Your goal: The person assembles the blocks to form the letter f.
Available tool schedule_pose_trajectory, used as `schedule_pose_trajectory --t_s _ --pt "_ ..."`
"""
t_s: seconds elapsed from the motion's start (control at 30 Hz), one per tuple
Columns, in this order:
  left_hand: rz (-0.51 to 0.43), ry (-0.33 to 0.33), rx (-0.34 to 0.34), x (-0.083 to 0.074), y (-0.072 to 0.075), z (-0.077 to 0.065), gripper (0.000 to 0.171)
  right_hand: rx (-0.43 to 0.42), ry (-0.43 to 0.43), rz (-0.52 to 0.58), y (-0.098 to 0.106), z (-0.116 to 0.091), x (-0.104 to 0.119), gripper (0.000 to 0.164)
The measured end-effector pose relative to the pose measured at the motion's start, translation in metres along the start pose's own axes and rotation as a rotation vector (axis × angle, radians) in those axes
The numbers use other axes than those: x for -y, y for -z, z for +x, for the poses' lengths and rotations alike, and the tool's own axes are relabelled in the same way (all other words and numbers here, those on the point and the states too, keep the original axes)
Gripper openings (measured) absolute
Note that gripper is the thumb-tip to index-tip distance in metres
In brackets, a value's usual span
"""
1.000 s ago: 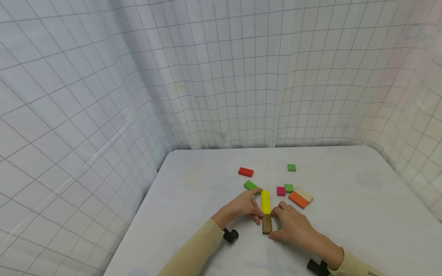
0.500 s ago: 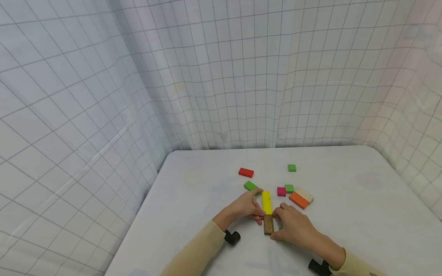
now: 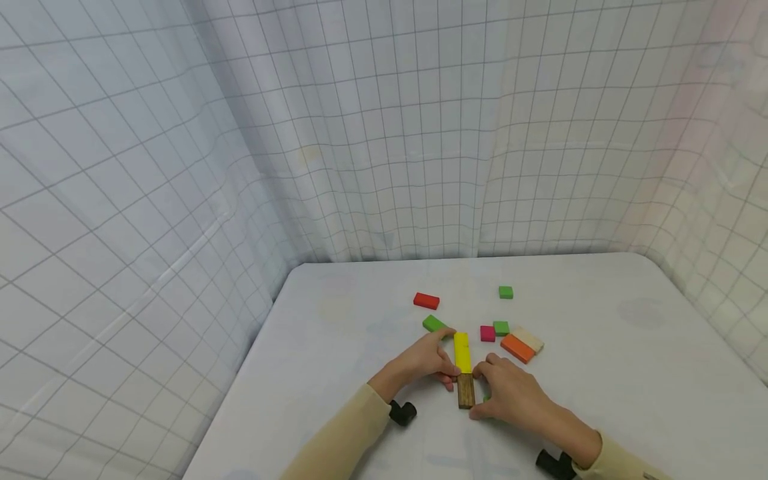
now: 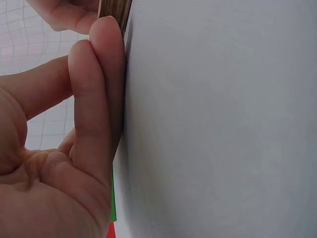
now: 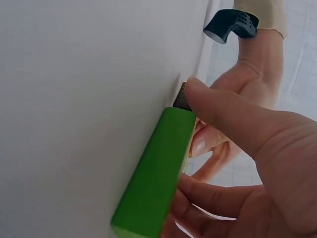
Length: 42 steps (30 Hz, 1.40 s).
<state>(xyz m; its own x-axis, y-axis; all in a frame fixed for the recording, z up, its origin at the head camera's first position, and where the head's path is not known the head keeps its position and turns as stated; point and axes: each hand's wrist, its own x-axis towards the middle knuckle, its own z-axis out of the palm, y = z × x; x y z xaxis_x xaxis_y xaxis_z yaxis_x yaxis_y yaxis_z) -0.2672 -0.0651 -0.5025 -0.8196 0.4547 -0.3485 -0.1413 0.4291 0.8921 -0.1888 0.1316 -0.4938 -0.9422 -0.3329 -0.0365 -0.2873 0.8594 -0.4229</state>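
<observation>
Two small blocks lie end to end on the white table: a yellow block [image 3: 462,352] at the far end and a dark brown wooden block [image 3: 465,391] nearer. My left hand [image 3: 423,353] holds the yellow block lengthwise, index finger at its far corner and thumb by the seam. From the right, my right hand [image 3: 513,393] holds the brown block, thumb at its near end and fingers by the seam. A green block [image 5: 156,168] lies beside the brown one under my right hand, mostly hidden in the head view. In the left wrist view, fingertips press by the brown block [image 4: 114,7].
Beyond the hands lie a red block [image 3: 427,301], a green block [image 3: 433,323] and a small green block [image 3: 506,292]. Right of the yellow block are a pink block [image 3: 488,333], another small green block [image 3: 501,328], an orange block [image 3: 517,348] and a cream block [image 3: 529,339].
Both hands and the two joined blocks hold nearly the same place, with only a tiny shift. The other blocks stay where they were.
</observation>
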Motion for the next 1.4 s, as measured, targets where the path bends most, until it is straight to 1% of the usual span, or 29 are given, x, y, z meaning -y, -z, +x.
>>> schedule_pose_trajectory --t_s 0.17,0.3,0.37,0.47,0.57,0.67,0.77,0.87,1.07,1.27,1.4 --pt "-0.008 0.002 0.002 -0.001 0.0 -0.002 0.086 0.045 -0.014 0.03 0.007 -0.003 -0.005 0.061" --pt "0.004 -0.01 -0.003 -0.001 0.001 -0.004 0.088 0.075 0.001 0.106 0.017 -0.005 -0.013 0.058" --pt "0.031 -0.026 -0.011 -0.001 0.001 -0.006 0.088 0.089 0.018 0.153 0.021 -0.005 -0.018 0.056" --pt "0.101 -0.049 -0.031 0.0 0.0 -0.009 0.086 0.115 0.043 0.204 0.026 -0.006 -0.027 0.05" --pt "0.204 -0.058 -0.057 -0.001 -0.001 -0.012 0.082 0.147 0.055 0.238 0.028 -0.007 -0.036 0.043" --pt "0.301 -0.055 -0.076 -0.002 -0.003 -0.015 0.079 0.17 0.085 0.258 0.029 -0.009 -0.043 0.038" --pt "0.407 -0.06 -0.092 -0.002 -0.005 -0.017 0.078 0.191 0.128 0.273 0.03 -0.011 -0.048 0.036" --pt "0.489 -0.062 -0.103 -0.002 -0.006 -0.02 0.077 0.207 0.161 0.289 0.03 -0.013 -0.051 0.035" --pt "0.558 -0.088 -0.095 -0.001 -0.01 -0.026 0.076 0.206 0.197 0.287 0.027 -0.016 -0.052 0.032" --pt "0.648 -0.155 -0.099 -0.003 -0.011 -0.03 0.074 0.182 0.194 0.251 0.023 -0.017 -0.05 0.031" --pt "0.666 -0.172 -0.099 -0.004 -0.01 -0.031 0.075 0.171 0.189 0.239 0.022 -0.017 -0.049 0.03"
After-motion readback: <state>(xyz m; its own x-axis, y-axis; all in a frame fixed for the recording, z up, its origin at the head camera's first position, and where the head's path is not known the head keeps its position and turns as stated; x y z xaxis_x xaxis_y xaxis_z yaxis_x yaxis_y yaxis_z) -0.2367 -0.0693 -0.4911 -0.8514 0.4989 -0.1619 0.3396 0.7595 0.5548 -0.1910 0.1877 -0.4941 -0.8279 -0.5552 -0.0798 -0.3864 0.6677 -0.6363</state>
